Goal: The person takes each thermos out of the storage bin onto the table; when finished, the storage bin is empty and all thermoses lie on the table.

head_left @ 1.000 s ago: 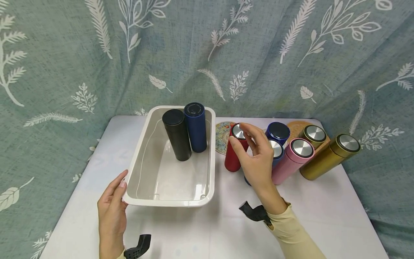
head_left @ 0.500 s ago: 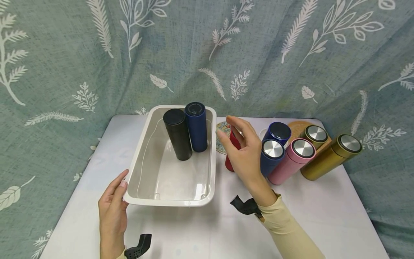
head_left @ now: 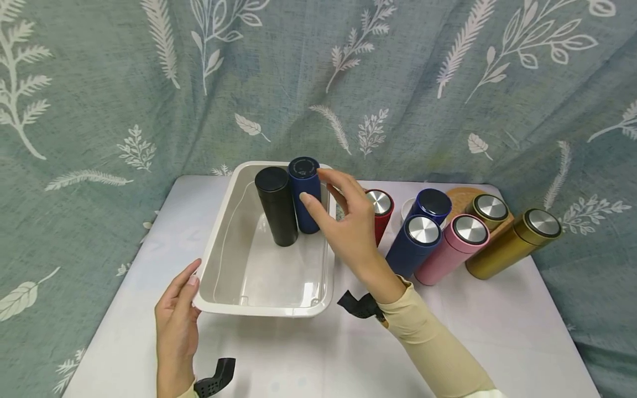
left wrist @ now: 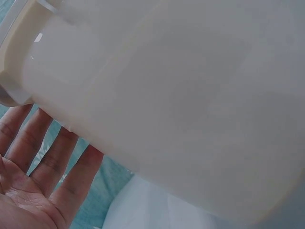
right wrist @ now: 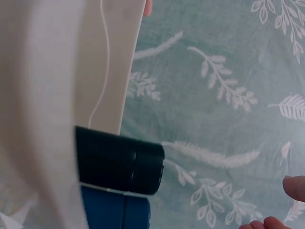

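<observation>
My left hand touches the near left corner of a white plastic tub. In the left wrist view, its fingers reach nearly straight to the tub's outer wall. Inside the tub stand a black thermos bottle and a blue thermos bottle, side by side at the far end. My right hand hovers over the tub's right rim, thumb and index finger spread near the blue bottle's top, holding nothing. Both bottles' dark ends show in the right wrist view, apart from the fingers.
Right of the tub stands a red bottle, partly behind my hand. Farther right are two more blue bottles, a pink bottle and two gold ones. A round wooden board lies behind them. A patterned curtain hangs behind the table.
My right hand has moved left from over the red bottle to above the tub's right rim, near the blue bottle. The left hand has stayed at the tub's corner.
</observation>
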Tool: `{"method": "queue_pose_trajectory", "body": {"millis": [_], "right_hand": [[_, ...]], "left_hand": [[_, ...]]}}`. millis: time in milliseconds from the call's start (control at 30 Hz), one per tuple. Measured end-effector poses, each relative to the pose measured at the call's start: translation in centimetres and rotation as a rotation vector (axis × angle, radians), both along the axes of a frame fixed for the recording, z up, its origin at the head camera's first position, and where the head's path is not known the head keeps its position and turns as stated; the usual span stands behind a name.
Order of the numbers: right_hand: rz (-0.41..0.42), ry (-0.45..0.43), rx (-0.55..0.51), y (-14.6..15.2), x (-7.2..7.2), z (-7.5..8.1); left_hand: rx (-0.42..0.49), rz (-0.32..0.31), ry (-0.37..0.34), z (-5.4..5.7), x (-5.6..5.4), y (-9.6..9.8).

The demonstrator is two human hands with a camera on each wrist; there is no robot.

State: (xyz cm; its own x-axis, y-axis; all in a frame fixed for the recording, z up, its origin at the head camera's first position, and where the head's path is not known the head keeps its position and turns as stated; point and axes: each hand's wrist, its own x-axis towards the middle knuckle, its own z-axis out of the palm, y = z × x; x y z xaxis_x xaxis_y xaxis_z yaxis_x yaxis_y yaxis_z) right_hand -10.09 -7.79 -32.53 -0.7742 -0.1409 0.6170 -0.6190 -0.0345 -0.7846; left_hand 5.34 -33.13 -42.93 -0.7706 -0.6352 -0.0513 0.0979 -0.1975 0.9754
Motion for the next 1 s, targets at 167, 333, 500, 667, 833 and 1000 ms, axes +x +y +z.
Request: {"method": "queue_pose_trajectory", "body": {"millis": [167,333,500,667,833,1000], "right_hand": [[0.054,-0.011,0.025,-1.2,0.1,0.3],[0.076,-0.043,0.061,-2.2,-0.2,0.5],[0.084,-0.096,0.086,-3.4,-1.1,0.7],[0.093,-0.113,0.109,-4.4,-1.9,0.5],[0.096,-0.116,0.138,-5.1,-2.4,0.3],[0.113,-0.135,0.193,-5.7,-3.2,0.1]], "left_hand": [[-0.006,-0.002,0.001,0.0,-0.1,0.0],[-0.015,-0.009,0.005,-0.1,-0.2,0.1],[-0.028,-0.002,-0.006,-0.1,-0.1,0.0],[-0.019,-0.005,0.02,0.0,0.1,0.0],[-0.026,0.0,0.012,0.0,0.0,0.1],[-0.03,0.01,-0.015,0.1,0.0,0.0]]}}
